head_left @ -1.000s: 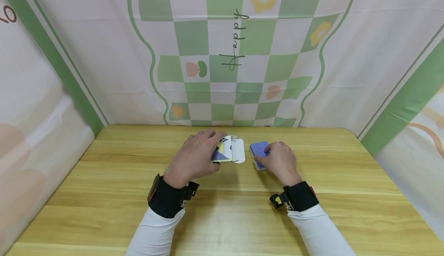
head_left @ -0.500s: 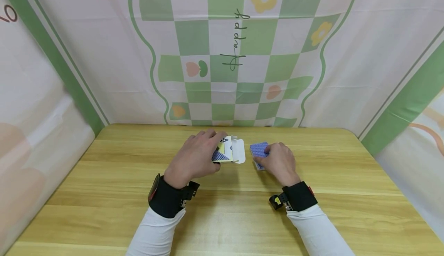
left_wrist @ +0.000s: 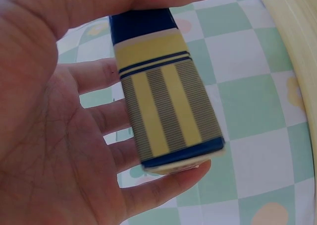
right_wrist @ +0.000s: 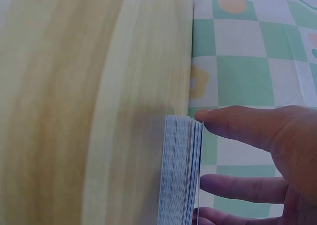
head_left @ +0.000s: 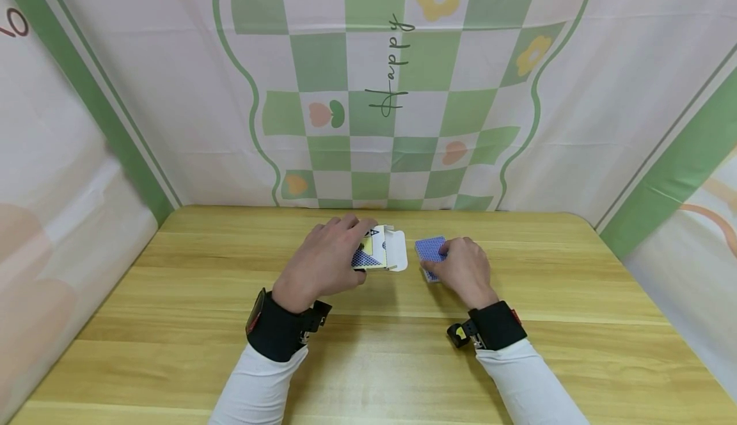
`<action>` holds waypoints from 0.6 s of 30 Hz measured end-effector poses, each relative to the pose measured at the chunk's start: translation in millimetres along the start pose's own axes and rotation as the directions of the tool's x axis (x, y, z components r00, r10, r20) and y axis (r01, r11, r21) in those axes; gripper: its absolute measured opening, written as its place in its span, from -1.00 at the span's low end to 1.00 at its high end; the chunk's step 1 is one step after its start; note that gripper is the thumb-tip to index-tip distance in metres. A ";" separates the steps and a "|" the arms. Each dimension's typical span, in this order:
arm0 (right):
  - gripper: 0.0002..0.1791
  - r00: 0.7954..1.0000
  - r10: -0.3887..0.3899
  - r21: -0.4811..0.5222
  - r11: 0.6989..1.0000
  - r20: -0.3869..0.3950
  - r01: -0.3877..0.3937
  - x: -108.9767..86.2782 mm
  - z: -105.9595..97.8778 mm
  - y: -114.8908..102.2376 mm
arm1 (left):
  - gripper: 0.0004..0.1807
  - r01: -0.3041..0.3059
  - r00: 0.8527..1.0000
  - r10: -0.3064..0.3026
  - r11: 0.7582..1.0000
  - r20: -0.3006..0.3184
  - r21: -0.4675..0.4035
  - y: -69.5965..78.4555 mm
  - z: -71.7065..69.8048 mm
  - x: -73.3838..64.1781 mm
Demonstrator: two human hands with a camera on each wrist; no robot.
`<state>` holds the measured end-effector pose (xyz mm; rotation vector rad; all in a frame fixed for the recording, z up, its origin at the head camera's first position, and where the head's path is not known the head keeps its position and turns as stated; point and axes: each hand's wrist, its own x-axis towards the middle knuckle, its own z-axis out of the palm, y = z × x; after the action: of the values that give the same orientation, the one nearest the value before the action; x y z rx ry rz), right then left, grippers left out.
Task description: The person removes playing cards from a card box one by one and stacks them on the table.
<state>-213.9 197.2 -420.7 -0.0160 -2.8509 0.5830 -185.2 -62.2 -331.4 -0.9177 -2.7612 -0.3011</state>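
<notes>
In the head view my left hand [head_left: 321, 262] grips a playing-card box [head_left: 371, 249], held just above the table with its white end flap standing out to the right. The left wrist view shows the box's blue and yellow striped narrow side [left_wrist: 166, 101], thumb on one side and fingers on the other. My right hand [head_left: 462, 269] is on a blue-backed deck of playing cards [head_left: 428, 248] lying on the table, its thumb and fingertips at the top cards. From the right wrist, the deck's white layered edge [right_wrist: 178, 170] shows; the fingertips are partly hidden.
A light wooden table [head_left: 173, 322] lies under both hands. Behind it hangs a green and white checked cloth [head_left: 368, 156], with more pale cloth on both sides. Each wrist wears a black band with a small camera, the right camera [head_left: 459, 333] near the tabletop.
Hands, card box and deck hold nearly the same places. The right hand has shifted very slightly left on the deck.
</notes>
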 end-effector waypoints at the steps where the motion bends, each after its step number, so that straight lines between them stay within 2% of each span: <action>1: -0.43 1.000 0.000 0.000 1.000 0.001 0.000 0.0 0.0 0.0 | -0.21 0.000 1.000 0.000 1.000 0.000 0.000 0.0 0.0 0.0; 18: -0.44 0.999 0.005 -0.012 1.000 0.033 -0.004 0.0 0.4 0.1 | -0.20 0.002 1.000 -0.002 1.000 0.006 -0.003 0.5 -1.1 -0.1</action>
<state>-214.0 197.2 -421.1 -0.0150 -2.8870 0.5721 -184.6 -62.1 -330.3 -0.9183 -2.7684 -0.3034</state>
